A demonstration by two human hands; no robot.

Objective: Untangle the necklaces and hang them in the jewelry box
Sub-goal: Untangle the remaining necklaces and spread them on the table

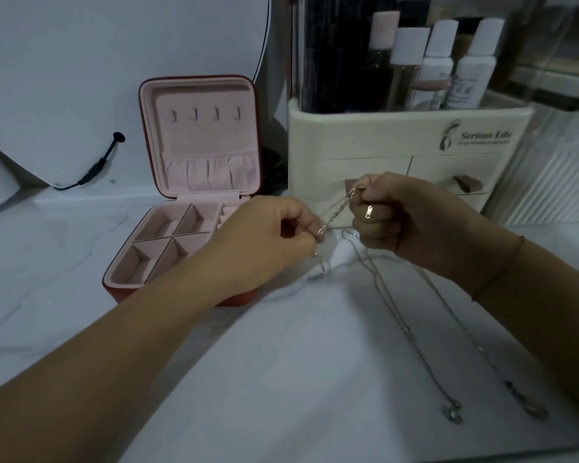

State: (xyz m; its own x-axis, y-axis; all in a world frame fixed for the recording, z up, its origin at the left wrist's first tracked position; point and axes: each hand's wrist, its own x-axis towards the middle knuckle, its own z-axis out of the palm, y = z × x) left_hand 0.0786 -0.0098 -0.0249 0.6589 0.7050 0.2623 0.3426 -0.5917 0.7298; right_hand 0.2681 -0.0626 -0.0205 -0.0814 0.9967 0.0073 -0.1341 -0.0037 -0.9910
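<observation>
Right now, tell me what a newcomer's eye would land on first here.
The two hands at centre catch the eye first: the left hand and right hand pinch a thin chain stretched between them. Behind the left hand stands the open red jewelry box, pink-lined, its four lid hooks bare. Two longer chains lie on the white counter below the right hand, each ending in a pendant.

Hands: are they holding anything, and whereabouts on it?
Yes, a twisted stretch of necklace chain. The left hand pinches its lower end, the right hand its upper end.
</observation>
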